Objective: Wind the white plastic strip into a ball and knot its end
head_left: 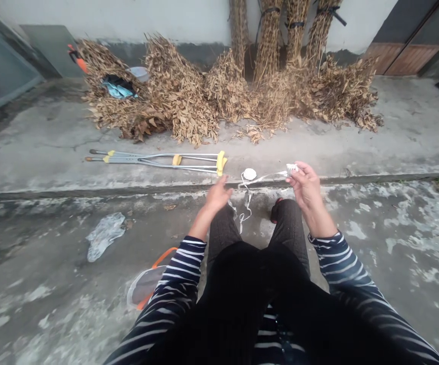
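My right hand [306,186] is closed on a small wad of white strip [291,168], pinched between thumb and fingers. From that wad a length of the white strip [268,177] runs left toward the step's edge. A round white coil [249,174] lies on the step between my hands. Loose strip [248,203] dangles in curls over the edge, between my knees. My left hand [217,196] hovers above my left knee with thumb and fingers apart, and nothing shows in it. Some of the strip close to that hand is partly hidden.
Grey crutches with yellow pads [177,160] lie on the concrete step [318,152]. Dry stalks and leaves [189,96] are heaped along the wall, with tied bundles [268,40] upright behind. A clear plastic bag [106,235] and an orange-trimmed item [145,286] lie at left.
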`<state>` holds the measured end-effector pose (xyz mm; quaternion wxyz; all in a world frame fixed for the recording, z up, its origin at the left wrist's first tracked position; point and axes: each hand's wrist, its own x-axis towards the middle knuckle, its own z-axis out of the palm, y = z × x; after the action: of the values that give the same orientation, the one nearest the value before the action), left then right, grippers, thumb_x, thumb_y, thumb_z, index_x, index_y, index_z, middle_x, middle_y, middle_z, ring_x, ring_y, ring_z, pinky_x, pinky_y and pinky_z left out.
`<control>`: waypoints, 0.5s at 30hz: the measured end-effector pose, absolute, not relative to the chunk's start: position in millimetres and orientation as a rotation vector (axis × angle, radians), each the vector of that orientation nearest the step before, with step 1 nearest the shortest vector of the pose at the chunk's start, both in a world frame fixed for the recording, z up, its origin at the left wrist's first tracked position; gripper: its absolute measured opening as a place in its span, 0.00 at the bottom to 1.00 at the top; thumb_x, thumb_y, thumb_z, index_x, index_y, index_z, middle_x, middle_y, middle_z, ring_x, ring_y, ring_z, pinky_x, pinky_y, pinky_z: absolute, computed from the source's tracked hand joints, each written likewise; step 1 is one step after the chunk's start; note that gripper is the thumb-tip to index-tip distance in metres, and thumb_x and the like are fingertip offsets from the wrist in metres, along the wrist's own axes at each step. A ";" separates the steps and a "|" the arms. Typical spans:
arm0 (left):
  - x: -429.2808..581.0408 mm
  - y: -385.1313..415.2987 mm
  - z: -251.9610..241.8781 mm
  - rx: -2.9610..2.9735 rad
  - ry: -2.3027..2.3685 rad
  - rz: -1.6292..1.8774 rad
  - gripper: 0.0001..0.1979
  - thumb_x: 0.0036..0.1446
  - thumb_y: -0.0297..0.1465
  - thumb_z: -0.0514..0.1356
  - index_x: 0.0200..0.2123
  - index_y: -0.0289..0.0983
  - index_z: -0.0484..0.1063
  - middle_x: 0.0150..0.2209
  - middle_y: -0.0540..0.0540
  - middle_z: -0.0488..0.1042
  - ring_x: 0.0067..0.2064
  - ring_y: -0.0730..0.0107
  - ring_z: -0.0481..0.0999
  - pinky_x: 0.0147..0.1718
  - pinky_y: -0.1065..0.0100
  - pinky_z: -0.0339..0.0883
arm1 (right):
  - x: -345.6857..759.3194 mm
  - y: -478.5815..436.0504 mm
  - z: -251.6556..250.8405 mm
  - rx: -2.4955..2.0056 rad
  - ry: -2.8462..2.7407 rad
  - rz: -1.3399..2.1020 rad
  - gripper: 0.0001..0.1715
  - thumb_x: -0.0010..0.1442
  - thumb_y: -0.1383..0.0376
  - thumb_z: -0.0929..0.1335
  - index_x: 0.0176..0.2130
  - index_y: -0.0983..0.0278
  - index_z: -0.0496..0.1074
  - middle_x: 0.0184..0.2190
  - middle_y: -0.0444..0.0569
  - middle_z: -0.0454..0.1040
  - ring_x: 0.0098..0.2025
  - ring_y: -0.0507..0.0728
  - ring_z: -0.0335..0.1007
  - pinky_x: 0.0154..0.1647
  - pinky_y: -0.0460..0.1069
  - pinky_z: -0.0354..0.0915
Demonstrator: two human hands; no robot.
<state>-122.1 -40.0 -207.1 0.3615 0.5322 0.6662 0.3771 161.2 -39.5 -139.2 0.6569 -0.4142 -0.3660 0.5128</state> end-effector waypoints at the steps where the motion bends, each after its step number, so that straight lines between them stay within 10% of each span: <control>1: -110.0 -42.4 -202.7 1.491 1.653 0.887 0.29 0.52 0.26 0.67 0.59 0.40 0.75 0.59 0.40 0.79 0.61 0.50 0.77 0.63 0.52 0.67 | 156.6 -40.6 -139.7 -0.928 -0.845 1.184 0.25 0.43 0.59 0.83 0.40 0.57 0.77 0.34 0.42 0.79 0.33 0.52 0.74 0.32 0.47 0.76; 6: -40.7 -42.8 -172.5 1.660 1.062 0.946 0.33 0.57 0.32 0.67 0.66 0.40 0.69 0.66 0.39 0.73 0.66 0.53 0.73 0.65 0.55 0.64 | 132.7 -47.8 -138.4 -0.943 -0.991 1.213 0.24 0.45 0.57 0.82 0.41 0.57 0.77 0.35 0.43 0.78 0.32 0.52 0.73 0.32 0.48 0.76; 10: -21.3 -37.4 -155.2 1.630 1.020 0.896 0.11 0.61 0.32 0.62 0.43 0.34 0.81 0.41 0.43 0.84 0.42 0.64 0.82 0.47 0.65 0.72 | 131.5 -51.3 -135.2 -1.006 -1.101 1.148 0.19 0.52 0.52 0.79 0.38 0.59 0.76 0.33 0.45 0.78 0.28 0.53 0.73 0.29 0.49 0.73; 15: -43.9 -40.1 -151.2 1.583 1.154 0.945 0.15 0.64 0.35 0.57 0.29 0.35 0.79 0.25 0.48 0.79 0.29 0.69 0.75 0.38 0.69 0.68 | 143.3 -51.1 -134.3 -1.012 -1.009 0.975 0.17 0.51 0.53 0.79 0.35 0.59 0.77 0.30 0.44 0.76 0.31 0.55 0.75 0.26 0.48 0.72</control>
<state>-43.9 -40.1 -151.2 0.4647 0.6443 0.4700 0.3848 143.3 -51.1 -134.3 0.6485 -0.4451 -0.4441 0.4291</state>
